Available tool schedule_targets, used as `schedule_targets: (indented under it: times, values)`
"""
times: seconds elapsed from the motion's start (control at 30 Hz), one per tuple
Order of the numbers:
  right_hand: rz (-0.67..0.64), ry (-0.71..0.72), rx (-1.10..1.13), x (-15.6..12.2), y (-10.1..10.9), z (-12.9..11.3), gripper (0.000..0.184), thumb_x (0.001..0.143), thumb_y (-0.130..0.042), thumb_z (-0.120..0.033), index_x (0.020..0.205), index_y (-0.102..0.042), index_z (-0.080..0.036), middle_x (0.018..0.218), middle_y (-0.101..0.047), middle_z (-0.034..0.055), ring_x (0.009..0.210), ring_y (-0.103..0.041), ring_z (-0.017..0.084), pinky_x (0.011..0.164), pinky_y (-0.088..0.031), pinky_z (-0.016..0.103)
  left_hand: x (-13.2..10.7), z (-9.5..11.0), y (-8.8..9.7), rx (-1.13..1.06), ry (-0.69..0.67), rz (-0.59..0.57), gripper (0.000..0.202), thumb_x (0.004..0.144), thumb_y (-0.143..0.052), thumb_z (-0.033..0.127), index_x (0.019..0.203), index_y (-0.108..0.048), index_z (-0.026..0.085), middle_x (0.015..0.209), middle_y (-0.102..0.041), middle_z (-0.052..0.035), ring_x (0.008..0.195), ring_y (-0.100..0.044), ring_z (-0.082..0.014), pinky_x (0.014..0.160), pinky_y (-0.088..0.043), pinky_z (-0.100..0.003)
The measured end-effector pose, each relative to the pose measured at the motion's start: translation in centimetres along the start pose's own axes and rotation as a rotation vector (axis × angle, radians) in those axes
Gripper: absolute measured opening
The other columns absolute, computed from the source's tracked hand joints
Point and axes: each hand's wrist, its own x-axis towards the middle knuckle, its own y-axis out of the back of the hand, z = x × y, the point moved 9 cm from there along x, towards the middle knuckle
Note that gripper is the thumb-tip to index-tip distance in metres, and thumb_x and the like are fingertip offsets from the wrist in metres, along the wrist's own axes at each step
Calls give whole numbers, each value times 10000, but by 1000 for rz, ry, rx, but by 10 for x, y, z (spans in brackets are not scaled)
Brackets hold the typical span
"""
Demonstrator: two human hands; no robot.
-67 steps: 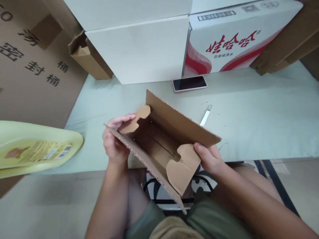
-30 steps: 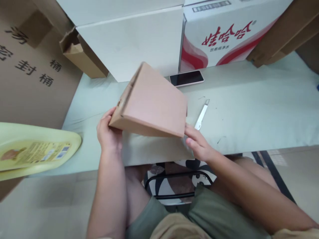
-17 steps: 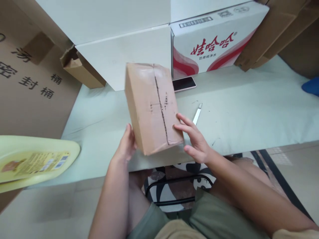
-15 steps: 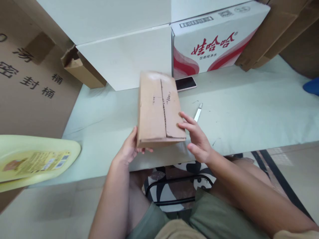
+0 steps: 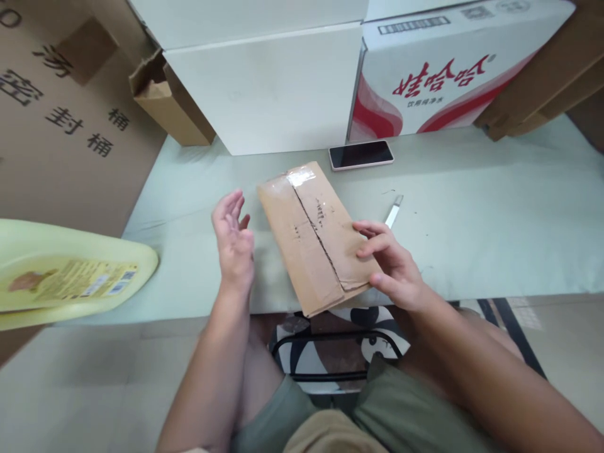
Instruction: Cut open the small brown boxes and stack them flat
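- The cardboard box [image 5: 316, 242] is lying between the two hands on the pale green desk [image 5: 481, 220]; its long axis is running aslant, from the far left to the near right, and its near end is reaching the desk's front edge.
- The right hand [image 5: 395, 267] is the nearer one; its fingers are touching the box's right long edge close to the near corner, so the box is lying just to the left of them.
- Those right fingers are curling loosely, thumb apart from forefinger; whether they are pinching the edge or merely resting there, I cannot tell.
- The left hand [image 5: 234, 245] is hovering beside the box's left long side, apart from it; its fingers are bending softly in a loose cup and holding nothing.
- The box's brown upper face is showing a narrow oblong, split lengthwise by a dark, ragged seam; glossy clear tape [image 5: 302, 177] is catching light at the far end, and small dark marks are sitting on both sides of the seam.
- A slim, pale blade tool [image 5: 393, 212] is lying beyond the right fingers; a glassy black phone [image 5: 361, 155] is resting farther back, before a smooth white box [image 5: 268, 94] and a red-and-white carton [image 5: 443, 94].
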Motion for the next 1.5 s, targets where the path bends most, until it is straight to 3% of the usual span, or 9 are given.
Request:
schedule_targets:
  times: [0.13,0.23,0.5,0.87,1.0,1.13,1.3,1.4,1.5]
  values:
    - [-39,-38,64,0,-7,4,268,945,-665,-549,1029,-619,-299,1561,-476,45,1466,-480,311,1174,-450,559,0,5,-28,73,-130,-191,773,802,-601,835,1432,-495,400,1657,-390,-91,1552,-375,-358,1208,-388,-548]
    - [-43,-84,58,-1,-11,9,295,944,-644,-573,1017,-583,-293,1590,-451,44,1481,-459,323,1180,-438,581,3,7,-39,154,-183,-241,727,841,-567,814,1409,-533,362,1630,-403,-111,1571,-324,-376,1249,-321,-591]
    - [24,-97,39,-6,-10,13,395,957,-567,-563,1292,-529,-358,1506,-483,72,1469,-429,322,1191,-404,582,0,10,-40,191,-177,-199,574,878,-519,773,1190,-635,306,1545,-424,-104,1513,-341,-389,1236,-325,-585]
    - [54,-66,-38,-9,-6,15,415,950,-522,-580,1287,-573,-342,1411,-524,74,1387,-480,330,1177,-395,564,-6,12,-39,197,-220,-163,566,907,-461,760,1194,-619,299,1528,-423,-109,1501,-345,-380,1228,-319,-581]
    - [148,-67,-116,-8,10,20,519,949,-409,-682,1224,-622,-295,1236,-609,90,1173,-597,305,1003,-501,489,-6,10,-36,220,-223,-139,588,911,-428,769,1199,-623,294,1520,-441,-115,1513,-334,-379,1245,-291,-584]
    - [309,-326,-435,-3,45,33,376,940,-486,-534,1124,-645,-248,794,-599,22,740,-577,216,720,-464,370,-6,10,-34,215,-231,-124,587,913,-427,763,1198,-625,289,1524,-442,-118,1523,-327,-383,1259,-264,-596]
    - [86,-770,-981,-6,64,58,397,916,-527,-444,1228,-659,-236,753,-660,43,689,-582,240,592,-314,324,-6,11,-35,215,-228,-129,579,922,-424,755,1197,-628,288,1524,-450,-120,1527,-327,-382,1262,-266,-602]
    - [-45,-816,-1103,-8,61,65,354,920,-525,-450,1158,-666,-229,843,-709,83,743,-611,265,574,-277,316,-7,13,-36,201,-240,-135,557,938,-428,735,1213,-629,293,1529,-448,-115,1518,-346,-376,1255,-283,-601]
    - [-49,-803,-1099,-8,59,65,245,874,-547,-376,1042,-656,-234,840,-702,66,711,-585,240,571,-273,316,-7,13,-36,200,-244,-134,543,944,-433,724,1213,-631,296,1530,-448,-113,1514,-354,-370,1253,-291,-596]
